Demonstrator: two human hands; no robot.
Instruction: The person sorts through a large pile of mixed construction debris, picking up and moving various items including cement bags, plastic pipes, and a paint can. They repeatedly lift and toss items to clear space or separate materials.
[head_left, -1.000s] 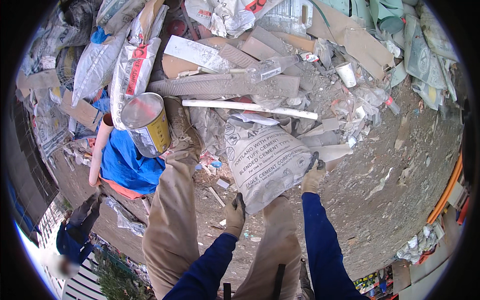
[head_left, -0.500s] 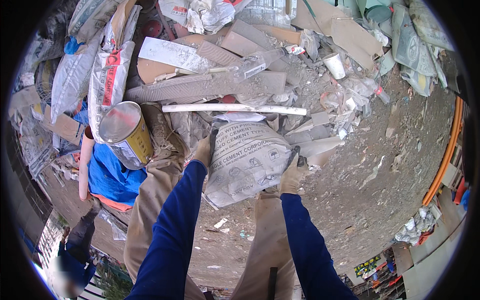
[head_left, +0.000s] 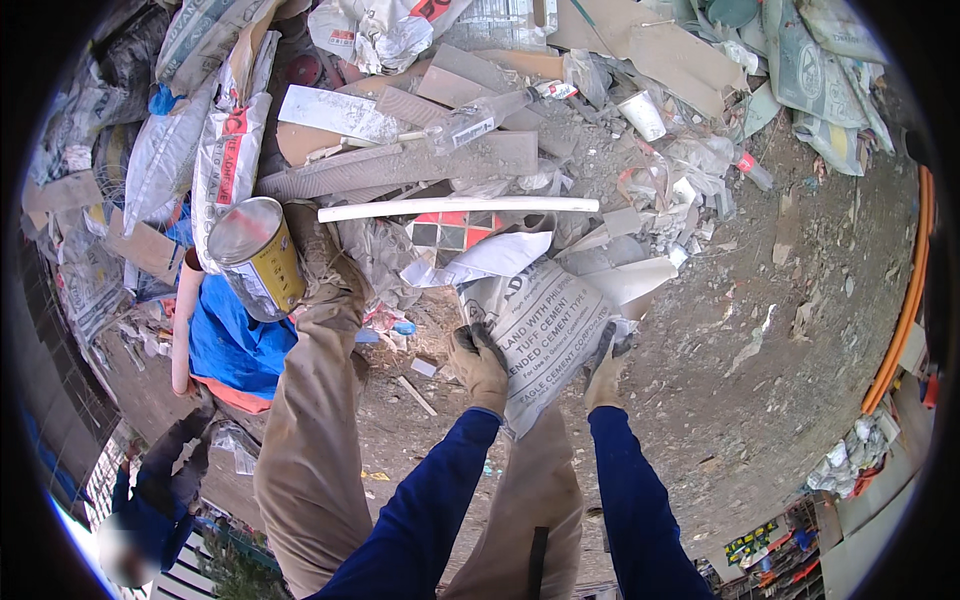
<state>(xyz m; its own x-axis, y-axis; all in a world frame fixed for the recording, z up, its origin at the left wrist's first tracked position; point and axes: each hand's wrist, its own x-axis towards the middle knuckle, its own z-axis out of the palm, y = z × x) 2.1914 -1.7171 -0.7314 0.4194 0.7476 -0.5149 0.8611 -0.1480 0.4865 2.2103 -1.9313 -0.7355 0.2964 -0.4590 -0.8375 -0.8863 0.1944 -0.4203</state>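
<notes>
A grey paper cement bag (head_left: 545, 335) with dark print hangs tilted between my gloved hands, in front of my right leg. My left hand (head_left: 478, 368) grips its left edge, the dark-coated fingers over the front. My right hand (head_left: 607, 372) pinches the opposite edge, its fingers partly hidden by the bag. Just beyond the bag lie a white sheet (head_left: 502, 254) and a red, black and white checkered piece (head_left: 452, 231). A long white strip (head_left: 460, 208) lies across the rubble past them.
A dented tin can (head_left: 272, 265) and a blue tarp bundle (head_left: 228, 340) stand left of my boot. Cardboard, a plastic bottle (head_left: 478, 122) and a white cup (head_left: 641, 116) litter the far heap. Orange pipes (head_left: 905, 300) run along the right. Another person (head_left: 155, 500) is at lower left.
Both hands have brought the bag to the right and turned it, and it looks narrower now. My left hand has moved right and nearer. The checkered piece and littered ground are uncovered.
</notes>
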